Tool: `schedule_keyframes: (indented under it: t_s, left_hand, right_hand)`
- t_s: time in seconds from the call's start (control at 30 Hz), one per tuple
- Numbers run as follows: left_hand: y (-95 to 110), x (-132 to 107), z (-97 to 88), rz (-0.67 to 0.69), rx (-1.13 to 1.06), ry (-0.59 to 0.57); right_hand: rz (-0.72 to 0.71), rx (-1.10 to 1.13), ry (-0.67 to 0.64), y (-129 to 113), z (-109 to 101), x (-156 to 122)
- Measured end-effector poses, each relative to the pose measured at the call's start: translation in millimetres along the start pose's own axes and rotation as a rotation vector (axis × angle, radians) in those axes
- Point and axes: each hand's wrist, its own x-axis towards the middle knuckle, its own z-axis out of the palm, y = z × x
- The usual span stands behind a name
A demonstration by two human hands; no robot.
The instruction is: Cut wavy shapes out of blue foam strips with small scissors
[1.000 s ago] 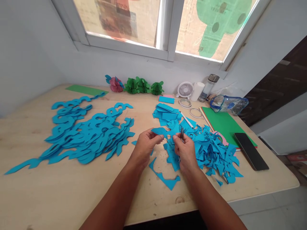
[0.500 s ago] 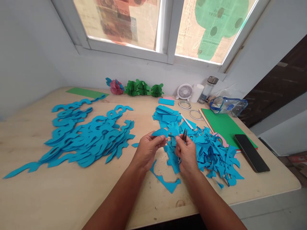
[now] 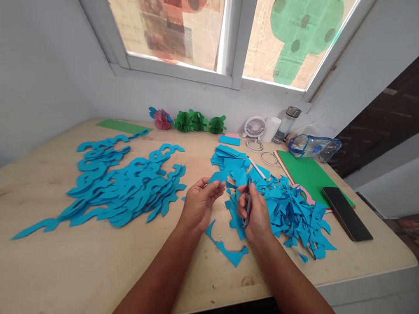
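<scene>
My left hand (image 3: 202, 201) pinches a small piece of blue paper (image 3: 218, 176) between thumb and fingers. Wrapped in my right hand (image 3: 257, 211) is a pair of small scissors (image 3: 248, 201), dark blades pointing away from me. Their blades look closed, and part of the handle is hidden by the fingers. Beyond and beside that hand lies a heap of blue paper scraps (image 3: 294, 209). Between my forearms a curved blue offcut (image 3: 229, 254) rests on the table. To the left spreads a pile of wavy blue cutouts (image 3: 131, 192).
Folded blue paper (image 3: 229, 157) and a white pen (image 3: 257, 168) lie behind my hands. At right are green paper sheets (image 3: 304, 174) and a black phone (image 3: 347, 213). A small fan (image 3: 254, 127), a bottle (image 3: 288, 124) and green paper ornaments (image 3: 198, 121) line the wall.
My right hand has let go of the blue paper and drawn slightly away from my left. The scissors have turned more upright in its grip. The view has shifted slightly.
</scene>
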Motion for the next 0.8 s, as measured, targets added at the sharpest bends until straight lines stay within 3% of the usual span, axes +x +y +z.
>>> schedule_keyframes:
  t_s: [0.23, 0.4, 0.8]
  left_hand:
    - [-2.5, -1.1, 0.9, -0.010, -0.003, -0.070]
    - [-5.6, -4.2, 4.9, 0.007, 0.044, -0.165]
    - [-7.7, -5.9, 5.7, 0.064, 0.174, -0.152]
  right_hand:
    - [0.128, -0.142, -0.240, 5.2, 5.9, -6.2]
    - [0.128, -0.149, -0.242, 4.5, 7.6, -6.4]
    - [0.111, -0.152, -0.233, 6.5, 6.2, -4.7]
